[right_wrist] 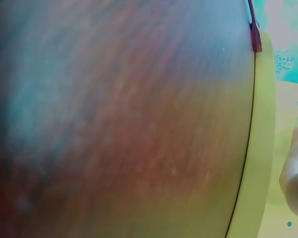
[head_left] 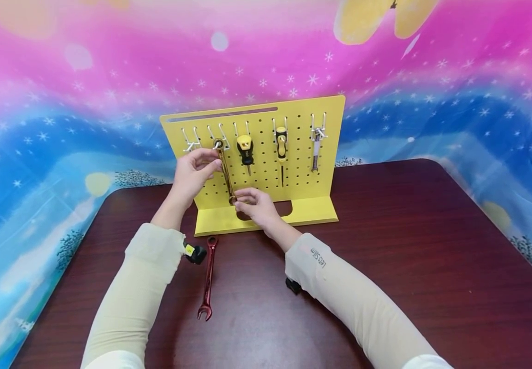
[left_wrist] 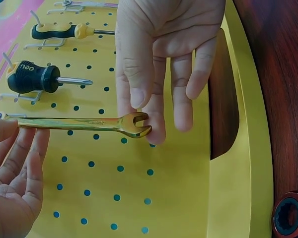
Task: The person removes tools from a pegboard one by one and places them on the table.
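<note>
A gold combination wrench hangs along the yellow pegboard, its ring end up at a white hook. My left hand pinches its upper shank between thumb and fingers. At the wrench's lower, open end is my right hand. Its fingers are fairly straight, with the fingertips behind the open end and the thumb tip beside it. Only part of the right hand enters the right wrist view, at its right edge. A red combination wrench lies on the table in front of the board.
Right of the gold wrench hang a stubby screwdriver, a longer screwdriver and a small silver-grey tool. An unoccupied hook is at the far left. The dark wooden table ends at a colourful cloth backdrop.
</note>
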{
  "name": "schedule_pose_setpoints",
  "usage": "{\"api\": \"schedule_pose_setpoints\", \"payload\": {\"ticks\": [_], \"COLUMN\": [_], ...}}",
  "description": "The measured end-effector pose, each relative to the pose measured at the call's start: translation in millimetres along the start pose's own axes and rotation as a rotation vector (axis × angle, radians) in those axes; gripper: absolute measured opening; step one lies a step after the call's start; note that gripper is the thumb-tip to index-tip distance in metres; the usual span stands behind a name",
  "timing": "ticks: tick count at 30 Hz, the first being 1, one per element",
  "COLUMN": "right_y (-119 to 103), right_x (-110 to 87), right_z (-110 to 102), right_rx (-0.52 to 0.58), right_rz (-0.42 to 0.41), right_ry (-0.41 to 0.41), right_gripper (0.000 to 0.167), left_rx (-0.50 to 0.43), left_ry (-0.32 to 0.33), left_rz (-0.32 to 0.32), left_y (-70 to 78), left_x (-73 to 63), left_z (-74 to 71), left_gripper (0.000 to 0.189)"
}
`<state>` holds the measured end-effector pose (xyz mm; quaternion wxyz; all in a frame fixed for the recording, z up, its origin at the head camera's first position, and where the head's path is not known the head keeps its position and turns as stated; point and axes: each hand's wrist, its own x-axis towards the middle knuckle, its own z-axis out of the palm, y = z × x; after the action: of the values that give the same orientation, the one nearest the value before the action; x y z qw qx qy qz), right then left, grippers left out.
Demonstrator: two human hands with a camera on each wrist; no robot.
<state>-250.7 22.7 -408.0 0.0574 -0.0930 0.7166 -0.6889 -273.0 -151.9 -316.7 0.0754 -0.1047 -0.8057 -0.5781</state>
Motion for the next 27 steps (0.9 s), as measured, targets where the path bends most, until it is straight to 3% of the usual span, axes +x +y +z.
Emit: {"api": "schedule_pose_setpoints", "payload": {"ticks": [9,27], "right_y": [-2.0,-11.4], "right_x": [-3.4,-16.9], "right_z": [4.7,7.6], "right_rx": [-0.021,0.001], "right_rz": [-0.032,-0.032], "right_ry": [0.042,-0.015], "right_gripper": [0.018,0.015], "left_rx": [0.003,-0.016], "left_ry": [-0.005,0.020], "left_rz": [-0.004,0.015], "left_y": [4.8,3.1], "left_x": [-1.6,-4.5], "left_z": [3.1,1.0], "left_gripper": [0.031,0.023]}}
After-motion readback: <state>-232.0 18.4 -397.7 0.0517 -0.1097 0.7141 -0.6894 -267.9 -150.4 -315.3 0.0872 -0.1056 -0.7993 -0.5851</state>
